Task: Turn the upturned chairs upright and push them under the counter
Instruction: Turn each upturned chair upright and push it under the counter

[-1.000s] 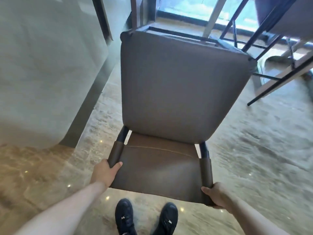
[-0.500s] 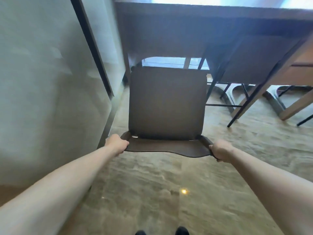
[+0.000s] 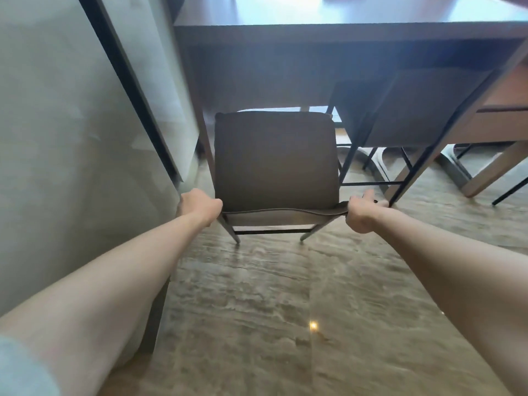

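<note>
A brown padded chair (image 3: 275, 161) stands upright on the floor, its seat facing me and its front edge at the dark wooden counter (image 3: 328, 38). My left hand (image 3: 198, 205) grips the left end of the backrest's top edge. My right hand (image 3: 361, 208) grips the right end. Both arms are stretched out forward. The chair's rear legs and crossbar show below the backrest. A second brown chair (image 3: 411, 110) sits to the right, under the counter, on black legs.
A glass wall panel (image 3: 71, 138) with a dark frame runs close along the chair's left side. A wooden table leg (image 3: 497, 170) and further black chair legs stand at the far right. Glossy marble floor (image 3: 285, 310) lies between me and the chair.
The chair has moved away from me toward the counter, with both hands still holding its backrest. My arms have stretched out further, and the chair's rear legs have come into view.
</note>
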### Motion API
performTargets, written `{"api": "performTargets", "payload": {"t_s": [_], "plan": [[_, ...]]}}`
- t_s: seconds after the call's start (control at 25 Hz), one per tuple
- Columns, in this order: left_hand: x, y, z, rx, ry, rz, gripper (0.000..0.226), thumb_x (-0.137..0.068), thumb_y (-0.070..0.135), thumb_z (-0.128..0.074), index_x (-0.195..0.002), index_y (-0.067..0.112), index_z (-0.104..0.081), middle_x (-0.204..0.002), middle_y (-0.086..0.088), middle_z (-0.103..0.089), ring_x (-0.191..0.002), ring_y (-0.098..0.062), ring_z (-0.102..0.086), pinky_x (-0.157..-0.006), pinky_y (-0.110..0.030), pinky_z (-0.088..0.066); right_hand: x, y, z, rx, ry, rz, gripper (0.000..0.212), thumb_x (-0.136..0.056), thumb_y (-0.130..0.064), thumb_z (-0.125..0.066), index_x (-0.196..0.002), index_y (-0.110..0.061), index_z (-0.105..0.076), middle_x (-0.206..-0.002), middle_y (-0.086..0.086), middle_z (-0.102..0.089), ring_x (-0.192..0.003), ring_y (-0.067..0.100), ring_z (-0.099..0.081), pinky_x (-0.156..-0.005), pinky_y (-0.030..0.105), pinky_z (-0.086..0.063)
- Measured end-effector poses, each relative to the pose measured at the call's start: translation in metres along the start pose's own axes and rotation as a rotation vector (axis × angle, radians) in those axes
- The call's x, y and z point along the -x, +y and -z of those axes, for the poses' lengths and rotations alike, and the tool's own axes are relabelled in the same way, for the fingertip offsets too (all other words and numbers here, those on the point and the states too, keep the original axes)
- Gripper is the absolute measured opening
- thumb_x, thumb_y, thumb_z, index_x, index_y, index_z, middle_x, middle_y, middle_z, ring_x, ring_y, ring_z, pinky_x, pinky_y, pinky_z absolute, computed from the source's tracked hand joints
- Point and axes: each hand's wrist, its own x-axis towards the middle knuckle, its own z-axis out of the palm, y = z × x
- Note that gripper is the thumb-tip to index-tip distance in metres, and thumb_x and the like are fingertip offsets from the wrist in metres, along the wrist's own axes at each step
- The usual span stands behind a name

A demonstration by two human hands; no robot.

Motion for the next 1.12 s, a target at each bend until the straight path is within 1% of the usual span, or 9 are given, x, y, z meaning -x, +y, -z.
{"api": "performTargets", "payload": {"t_s": [0.12,0.2,0.4,0.52,0.6,0.72,0.92,1.04,1.12], "plan": [[-0.023,0.018,0.012,-0.047,0.0,-0.052,0.019,-0.073,0.021,-0.048,-0.066,0.007,-0.059,-0.061,-0.009,-0.058,-0.062,-0.032,-0.071,-0.07,-0.035,-0.059,-0.025,-0.008,0.014,0.034,0.078,-0.009,0.018,-0.096,-0.003,-0.031,-0.113,-0.011,-0.03,-0.127,0.016,-0.023,-0.115,0.035,-0.03,-0.098,0.039,-0.033],[-0.042,0.028,0.019,-0.069,0.0,-0.101,0.022,-0.065,0.021,-0.042,-0.065,0.008,-0.06,-0.06,-0.011,-0.062,-0.061,-0.032,-0.069,-0.07,-0.035,-0.059,-0.039,-0.012,0.03,-0.031,0.096,0.009,0.018,-0.095,-0.003,-0.034,-0.104,-0.014,-0.024,-0.123,0.016,-0.024,-0.118,0.037,-0.032,-0.098,0.041,-0.035],[-0.089,0.053,0.029,-0.043,0.019,-0.141,0.033,-0.066,0.023,-0.036,-0.07,0.006,-0.063,-0.054,-0.01,-0.066,-0.054,-0.029,-0.07,-0.072,-0.039,-0.062,-0.079,-0.028,0.059,0.048,0.152,0.042,0.032,-0.094,0.0,-0.035,-0.126,-0.006,-0.034,-0.129,0.018,-0.024,-0.117,0.042,-0.034,-0.106,0.045,-0.035],[-0.113,0.073,0.037,-0.028,0.05,-0.168,0.034,-0.071,0.026,-0.035,-0.071,0.007,-0.064,-0.057,-0.01,-0.068,-0.054,-0.028,-0.07,-0.069,-0.036,-0.061,-0.098,-0.035,0.09,0.151,0.178,0.145,0.038,-0.098,-0.009,-0.04,-0.136,-0.008,-0.036,-0.147,0.021,-0.019,-0.132,0.044,-0.029,-0.108,0.05,-0.033],[-0.13,0.088,0.041,-0.02,0.073,-0.186,0.032,-0.077,0.027,-0.034,-0.071,0.009,-0.06,-0.064,-0.011,-0.068,-0.057,-0.029,-0.07,-0.069,-0.035,-0.06,-0.118,-0.044,0.107,0.253,0.174,0.232,0.029,-0.1,-0.014,-0.04,-0.129,-0.012,-0.039,-0.15,0.02,-0.02,-0.131,0.04,-0.032,-0.102,0.048,-0.032],[-0.159,0.111,0.047,-0.007,0.069,-0.178,0.031,-0.081,0.025,-0.036,-0.071,0.008,-0.06,-0.066,-0.011,-0.067,-0.055,-0.028,-0.069,-0.058,-0.027,-0.055,-0.144,-0.065,0.134,0.23,0.186,0.188,0.026,-0.101,-0.011,-0.028,-0.126,-0.007,-0.034,-0.137,0.021,-0.027,-0.102,0.032,-0.03,-0.083,0.037,-0.025],[-0.204,0.143,0.057,-0.022,0.018,-0.169,0.028,-0.084,0.026,-0.037,-0.075,0.01,-0.059,-0.074,-0.009,-0.066,-0.052,-0.027,-0.07,-0.061,-0.032,-0.06,-0.19,-0.073,0.166,0.098,0.167,0.182,0.044,-0.098,-0.016,-0.042,-0.141,-0.008,-0.033,-0.149,0.021,-0.021,-0.134,0.043,-0.032,-0.105,0.052,-0.032],[-0.229,0.156,0.058,-0.034,0.008,-0.156,0.033,-0.083,0.028,-0.035,-0.078,0.008,-0.061,-0.076,-0.012,-0.069,-0.048,-0.026,-0.07,-0.071,-0.037,-0.062,-0.212,-0.081,0.174,0.043,0.113,0.101,0.024,-0.096,-0.008,-0.038,-0.12,-0.012,-0.032,-0.142,0.017,-0.024,-0.126,0.043,-0.032,-0.103,0.048,-0.033],[-0.24,0.161,0.058,-0.048,0.012,-0.151,0.036,-0.08,0.03,-0.034,-0.077,0.007,-0.061,-0.071,-0.012,-0.07,-0.047,-0.026,-0.07,-0.071,-0.036,-0.06,-0.224,-0.088,0.177,0.006,0.118,0.078,0.03,-0.093,-0.003,-0.037,-0.121,-0.01,-0.032,-0.137,0.013,-0.023,-0.118,0.041,-0.032,-0.1,0.046,-0.035]]}}
